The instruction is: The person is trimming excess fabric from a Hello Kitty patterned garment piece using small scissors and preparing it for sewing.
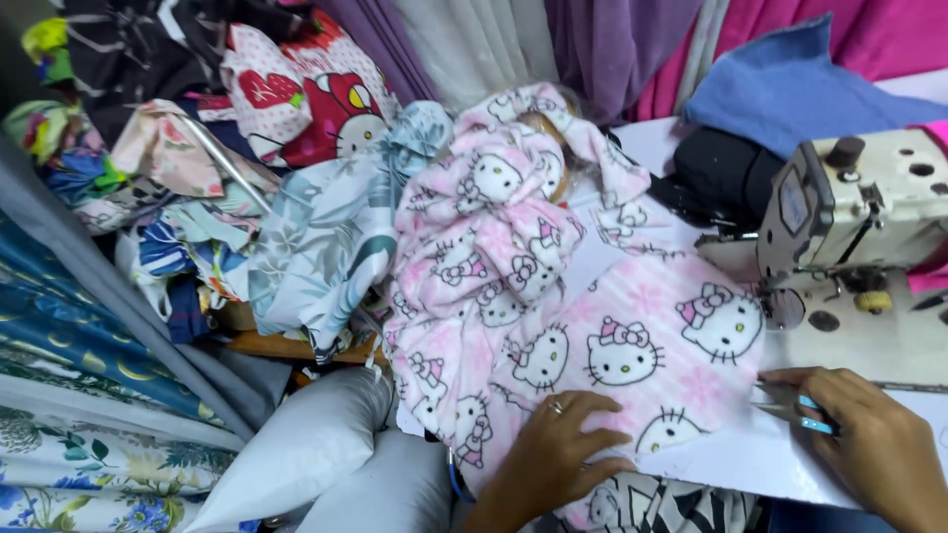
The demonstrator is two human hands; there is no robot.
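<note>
A pink fabric printed with white cartoon cats (553, 306) lies bunched on the white sewing table (750, 459) and spreads flat toward me. My left hand (563, 444), a ring on one finger, presses flat on the fabric's near edge. My right hand (869, 434) rests on the table just right of the fabric and grips small thread snips with a blue handle (795, 410), their tips pointing left at the cloth's edge. A cream industrial sewing machine (859, 212) stands behind my right hand.
Piles of printed fabrics (197, 197) fill the left side, with blue rolled cloth (59, 326) and grey-white cushions (316, 454) below. Purple and pink curtains (612, 39) hang behind. A blue cloth (790, 89) and a black bundle (721, 168) lie behind the machine.
</note>
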